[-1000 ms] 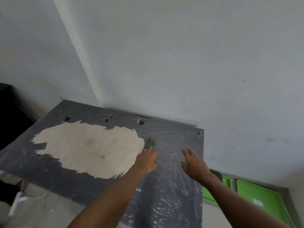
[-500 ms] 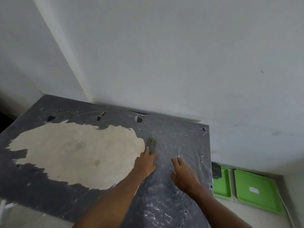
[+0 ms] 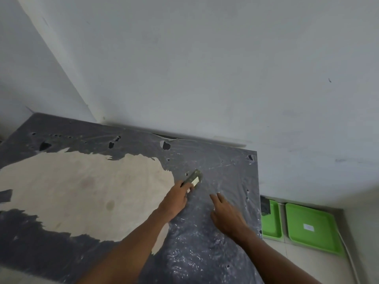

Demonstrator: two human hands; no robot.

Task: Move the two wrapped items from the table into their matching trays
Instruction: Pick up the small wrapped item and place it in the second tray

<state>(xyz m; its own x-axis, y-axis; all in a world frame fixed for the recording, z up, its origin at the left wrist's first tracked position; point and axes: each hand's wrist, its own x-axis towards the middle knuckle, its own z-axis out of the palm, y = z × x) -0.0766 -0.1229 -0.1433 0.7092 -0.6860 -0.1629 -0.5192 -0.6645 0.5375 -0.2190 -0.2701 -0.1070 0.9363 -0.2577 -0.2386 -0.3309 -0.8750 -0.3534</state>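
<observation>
grey plastic film covers the table, torn away on the left to bare a big pale patch of the top; its near and left edges run out of view. moving right, the left hand reaches in from below and pinches the near end of a small olive-green wrapped item with a pale label, whose far end tilts up off the film. what is inside the wrapping i can't make out. just beside it, the right hand lies low over the film, fingers loosely spread and holding nothing. further right, down on the floor past the table's edge, sit two green trays side by side: the nearer tray is half hidden by the table and has something dark at its far corner, the farther tray shows a small white label, too blurred to read.
</observation>
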